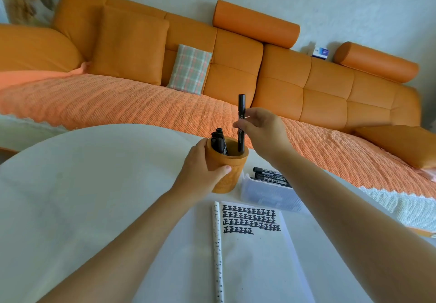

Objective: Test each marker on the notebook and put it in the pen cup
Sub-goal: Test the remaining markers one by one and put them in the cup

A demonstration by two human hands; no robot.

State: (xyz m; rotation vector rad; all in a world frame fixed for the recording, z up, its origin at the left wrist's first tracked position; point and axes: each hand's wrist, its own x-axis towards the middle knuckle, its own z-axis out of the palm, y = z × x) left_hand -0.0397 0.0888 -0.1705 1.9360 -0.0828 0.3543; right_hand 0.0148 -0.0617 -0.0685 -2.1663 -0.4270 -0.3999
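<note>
1. Our right hand (262,130) pinches a black marker (241,123) at mid-barrel. It stands upright with its lower end inside the orange pen cup (232,170).
2. Our left hand (200,165) wraps the cup's left side, thumb across its front.
3. Other markers (219,142) lean inside the cup at its left.
4. The notebook (254,260) lies open on the white table (82,184), nearer us than the cup.

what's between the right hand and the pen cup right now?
Only the black marker: the right hand pinches it upright, its lower end inside the pen cup, which holds other markers. Head view.
</note>
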